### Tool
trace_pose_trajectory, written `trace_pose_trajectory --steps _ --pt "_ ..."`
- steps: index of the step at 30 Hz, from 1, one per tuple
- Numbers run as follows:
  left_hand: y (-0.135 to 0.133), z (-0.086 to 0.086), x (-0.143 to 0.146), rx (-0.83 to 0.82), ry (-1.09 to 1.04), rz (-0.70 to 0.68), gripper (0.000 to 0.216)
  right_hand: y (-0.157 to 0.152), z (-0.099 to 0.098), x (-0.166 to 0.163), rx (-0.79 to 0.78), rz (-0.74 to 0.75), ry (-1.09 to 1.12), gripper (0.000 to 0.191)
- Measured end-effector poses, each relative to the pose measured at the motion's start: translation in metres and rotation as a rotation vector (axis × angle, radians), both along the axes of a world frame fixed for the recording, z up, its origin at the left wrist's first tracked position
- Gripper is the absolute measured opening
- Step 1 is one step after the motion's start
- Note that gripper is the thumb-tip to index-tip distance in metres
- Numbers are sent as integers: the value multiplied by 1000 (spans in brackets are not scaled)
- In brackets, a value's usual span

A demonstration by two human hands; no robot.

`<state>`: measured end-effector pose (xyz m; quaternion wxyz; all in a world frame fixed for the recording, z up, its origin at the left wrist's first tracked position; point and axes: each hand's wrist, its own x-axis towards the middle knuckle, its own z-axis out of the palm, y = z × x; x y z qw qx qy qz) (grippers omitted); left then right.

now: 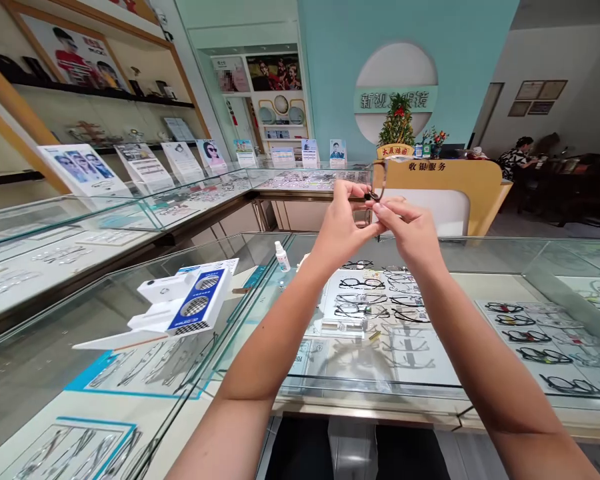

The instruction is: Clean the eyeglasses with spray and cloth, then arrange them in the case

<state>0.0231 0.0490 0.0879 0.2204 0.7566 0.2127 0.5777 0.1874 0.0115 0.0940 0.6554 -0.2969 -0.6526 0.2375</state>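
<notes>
Both my arms are raised over a glass display counter [480, 250]. My left hand [341, 223] and my right hand [411, 230] meet at chest height and pinch a dark pair of glasses [379, 183] between their fingertips. One brownish lens and rim stick up above my fingers; the rest of the frame is hidden by my hands. Under the glass below my hands lie rows of eyeglass frames [363, 297] on white trays.
A white and blue box [193, 303] and a small white bottle [282, 257] stand on the counter to the left. More glass cases [130, 207] with leaflets run along the left. A yellow cashier desk [445, 187] stands behind; a person [517, 159] sits far right.
</notes>
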Motion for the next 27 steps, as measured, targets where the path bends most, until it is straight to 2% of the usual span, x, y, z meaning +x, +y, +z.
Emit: trace_pose_trajectory --steps 4,7,10,12,15,20,24,27 --pt "13 -21 -29 -18 91 282 84 5 -32 18 -11 -65 44 27" --pt "29 -46 -66 -138 70 620 65 11 -60 34 -86 -149 119 31" --pt "46 -70 -104 -346 134 980 62 17 -83 44 -160 -221 128 37" --pt "58 -83 -123 -552 213 1084 68 20 -94 48 -166 -231 104 37" --pt "75 -99 -142 -779 332 1106 77 23 -105 50 -161 -224 70 36" --pt "94 -118 -155 -969 391 1051 70 24 -111 49 -172 -223 54 37" --pt "95 -124 -157 -1008 371 1021 51 23 -112 46 -177 -212 29 40" --pt "90 -120 -154 -926 286 1001 45 23 -112 44 -181 -208 31 41"
